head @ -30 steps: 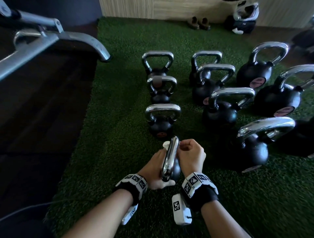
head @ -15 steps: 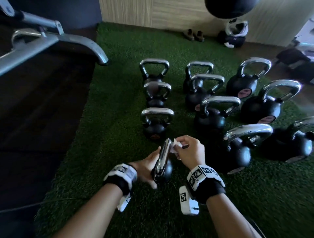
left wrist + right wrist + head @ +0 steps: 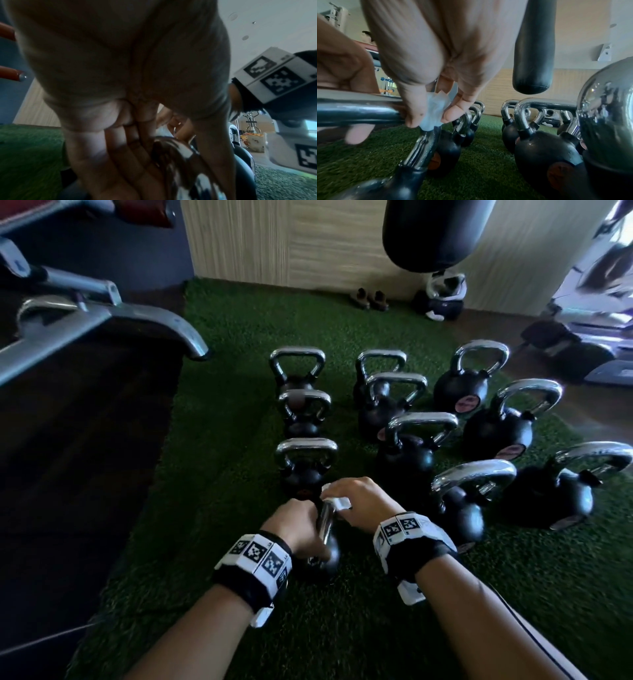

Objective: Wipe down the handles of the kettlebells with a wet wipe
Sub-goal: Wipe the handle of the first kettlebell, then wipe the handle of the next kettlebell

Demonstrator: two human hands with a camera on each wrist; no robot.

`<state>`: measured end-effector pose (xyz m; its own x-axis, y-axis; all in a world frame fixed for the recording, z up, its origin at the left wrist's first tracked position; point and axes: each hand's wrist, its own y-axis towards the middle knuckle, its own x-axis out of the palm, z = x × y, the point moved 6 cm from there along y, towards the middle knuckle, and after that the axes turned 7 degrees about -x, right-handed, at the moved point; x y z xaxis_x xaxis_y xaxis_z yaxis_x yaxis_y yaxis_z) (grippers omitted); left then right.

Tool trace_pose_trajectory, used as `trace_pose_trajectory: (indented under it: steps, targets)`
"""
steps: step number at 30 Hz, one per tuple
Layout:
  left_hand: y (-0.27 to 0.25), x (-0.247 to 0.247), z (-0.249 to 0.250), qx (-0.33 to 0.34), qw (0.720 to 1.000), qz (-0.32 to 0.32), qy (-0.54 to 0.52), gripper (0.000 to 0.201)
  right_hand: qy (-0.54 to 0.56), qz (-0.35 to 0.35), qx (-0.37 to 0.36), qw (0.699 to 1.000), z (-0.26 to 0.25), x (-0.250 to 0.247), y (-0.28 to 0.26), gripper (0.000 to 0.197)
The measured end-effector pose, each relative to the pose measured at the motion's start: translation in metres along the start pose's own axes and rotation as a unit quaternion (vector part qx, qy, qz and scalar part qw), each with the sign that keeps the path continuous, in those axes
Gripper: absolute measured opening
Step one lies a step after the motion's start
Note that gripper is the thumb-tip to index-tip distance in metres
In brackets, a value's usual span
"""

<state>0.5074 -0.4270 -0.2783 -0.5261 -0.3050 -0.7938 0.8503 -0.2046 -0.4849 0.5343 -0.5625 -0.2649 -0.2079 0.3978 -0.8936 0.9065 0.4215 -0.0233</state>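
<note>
A small black kettlebell (image 3: 329, 554) with a chrome handle (image 3: 323, 520) stands nearest me on the green turf. My left hand (image 3: 294, 525) grips the near part of that handle (image 3: 173, 152). My right hand (image 3: 356, 501) pinches a white wet wipe (image 3: 337, 502) against the handle's far corner. In the right wrist view the thumb and fingers squeeze the wipe (image 3: 433, 112) round the chrome bend (image 3: 423, 143). Several more black kettlebells with chrome handles stand in rows beyond and to the right, the closest (image 3: 460, 505) beside my right wrist.
A grey metal machine frame (image 3: 102, 316) reaches in from the upper left over dark flooring. A black punching bag (image 3: 435, 231) hangs at the top. Shoes (image 3: 370, 297) and a helmet (image 3: 443, 292) lie by the wooden wall. Bare turf (image 3: 342, 628) lies close to me.
The view has tilted up. My right hand has slid the wipe along the handle to its far corner. My left hand has closed round the near part of the handle.
</note>
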Motion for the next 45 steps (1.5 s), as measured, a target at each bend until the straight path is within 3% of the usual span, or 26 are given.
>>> trace_pose_trajectory:
  steps: [6, 13, 17, 22, 26, 28, 36, 45]
  targets:
    - [0.002, -0.021, -0.007, 0.031, 0.999, 0.031, 0.025, 0.055, -0.017, 0.017, 0.032, 0.999, -0.001, -0.001, -0.025, 0.018]
    - [0.009, -0.037, -0.037, 0.104, 0.993, -0.019, -0.058, 0.061, 0.033, 0.141, 0.068, 0.987, -0.005, 0.025, -0.06, 0.036]
    - [0.013, -0.036, -0.041, 0.11, 0.99, -0.034, -0.083, 0.059, 0.041, 0.134, 0.077, 0.987, -0.001, 0.024, -0.061, 0.037]
    - [0.027, -0.048, -0.057, 0.062, 0.98, -0.067, -0.175, 0.051, 0.07, 0.085, 0.137, 0.984, 0.018, -0.016, -0.059, 0.029]
    - [0.059, -0.073, -0.066, -0.031, 0.969, 0.001, -0.243, 0.015, 0.135, 0.154, 0.175, 0.963, 0.03, -0.054, -0.05, 0.032]
    - [0.067, -0.082, -0.068, -0.051, 0.964, 0.001, -0.262, 0.008, 0.16, 0.173, 0.163, 0.958, 0.029, -0.068, -0.04, 0.032]
    - [0.079, -0.117, -0.093, -0.101, 0.984, -0.01, -0.146, 0.023, 0.204, 0.171, 0.096, 0.959, 0.039, -0.091, 0.027, 0.03]
    - [0.059, -0.141, -0.074, -0.141, 0.983, -0.022, -0.112, 0.027, 0.26, 0.133, 0.042, 0.956, 0.07, -0.081, 0.088, 0.034]
